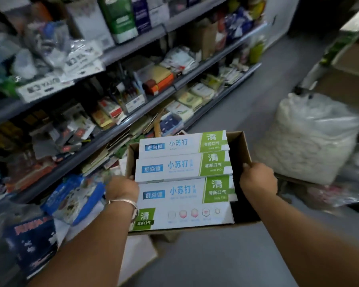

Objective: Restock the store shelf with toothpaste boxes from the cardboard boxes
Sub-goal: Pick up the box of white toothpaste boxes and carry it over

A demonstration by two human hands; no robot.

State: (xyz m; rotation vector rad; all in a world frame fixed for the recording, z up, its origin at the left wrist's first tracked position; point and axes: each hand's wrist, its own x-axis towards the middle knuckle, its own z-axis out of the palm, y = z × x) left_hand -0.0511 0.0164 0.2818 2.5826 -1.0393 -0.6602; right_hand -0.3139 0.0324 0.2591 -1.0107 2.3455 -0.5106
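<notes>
An open brown cardboard box (241, 146) is held up in front of me, above the grey floor. Several white and green toothpaste boxes (183, 166) lie flat in it, side by side, reaching above the rim. My left hand (122, 188) grips the box's left wall, a silver bracelet on the wrist. My right hand (257, 178) grips the right wall, fingers curled over its top edge. The store shelf (116, 133) stands to the left, with grey shelf boards crowded with packets.
A large clear plastic bag (311, 139) of white goods sits on the floor at right. Blue packets (71, 195) and a dark blue pack (33, 243) lie low at left. A grey aisle floor (263, 85) runs ahead between the shelf and cartons (348, 59) at right.
</notes>
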